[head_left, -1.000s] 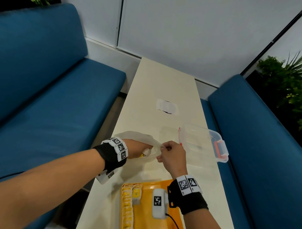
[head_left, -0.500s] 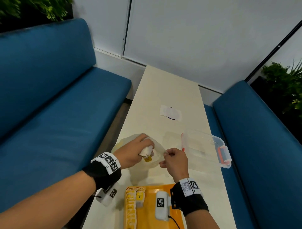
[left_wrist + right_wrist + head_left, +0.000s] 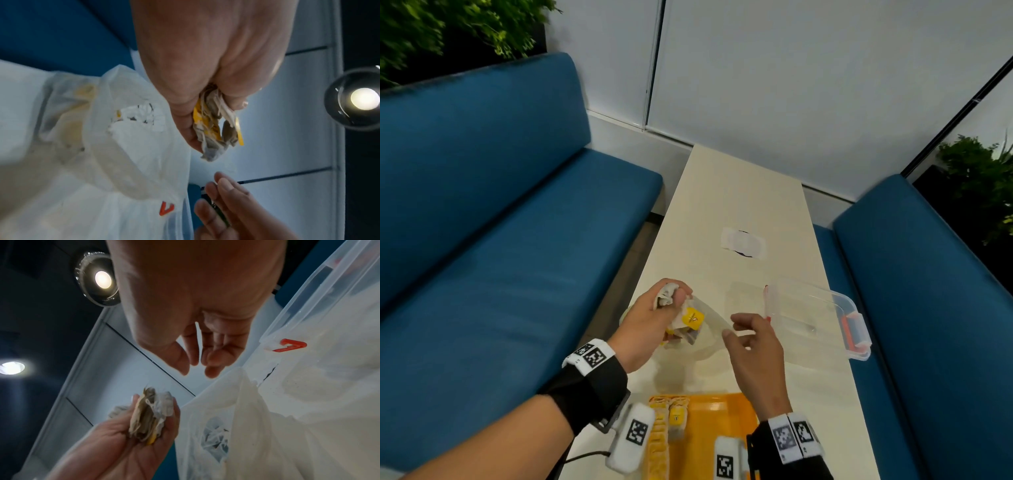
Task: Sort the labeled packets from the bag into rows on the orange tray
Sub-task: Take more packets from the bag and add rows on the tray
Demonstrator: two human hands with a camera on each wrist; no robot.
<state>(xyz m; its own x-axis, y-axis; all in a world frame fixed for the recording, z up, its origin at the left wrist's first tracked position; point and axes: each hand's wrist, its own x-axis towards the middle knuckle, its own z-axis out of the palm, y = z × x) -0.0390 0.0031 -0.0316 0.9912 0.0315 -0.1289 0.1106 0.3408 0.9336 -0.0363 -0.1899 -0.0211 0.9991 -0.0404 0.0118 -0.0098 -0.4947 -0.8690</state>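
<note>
My left hand [image 3: 677, 303] is raised over the table and grips a crumpled bundle of packets [image 3: 690, 320] with yellow labels; the left wrist view shows the bundle [image 3: 216, 131] squeezed between thumb and fingers. Just beneath it sags the translucent plastic bag [image 3: 710, 334], more packets showing faintly inside it [image 3: 216, 433]. My right hand [image 3: 736, 330] hovers beside the bag's rim with fingers loosely spread [image 3: 195, 369] and nothing in them. The orange tray [image 3: 726, 411] lies at the near edge, holding a row of packets [image 3: 657, 442] and one more yellow-labeled packet [image 3: 676, 418].
A clear plastic box [image 3: 808, 315] with orange latches lies on its side right of the bag. A white patch [image 3: 743, 244] sits farther along the narrow cream table [image 3: 722, 192]. Blue sofas [image 3: 500, 257] flank both long sides.
My left hand has come out of the bag and risen with a bundle of packets. My right hand has let go of the bag's rim and its fingers have opened.
</note>
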